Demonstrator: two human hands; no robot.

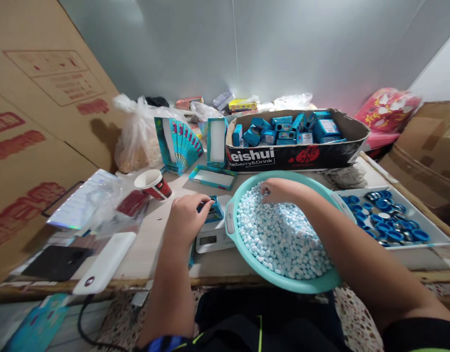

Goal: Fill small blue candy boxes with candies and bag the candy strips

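My left hand [188, 214] is closed, thumb and forefinger at a small blue box [214, 211]. That box stands on a white digital scale [216, 241], whose display is too small to read. My right hand [278, 190] reaches into a turquoise basin [247, 254] of small white and pale blue tablets [280, 239]. Its fingers are curled at the tablets near the far rim, and what they hold is hidden. Behind the scale lies an open teal tray-like carton [213, 178].
A black carton [287, 156] full of blue boxes stands behind the basin. On the right, a white tray [436, 239] holds blue caps. A paper cup [153, 185], a white power bank [105, 264] and fanned teal packets [184, 146] are on the left side. Cardboard [34, 122] rises far left.
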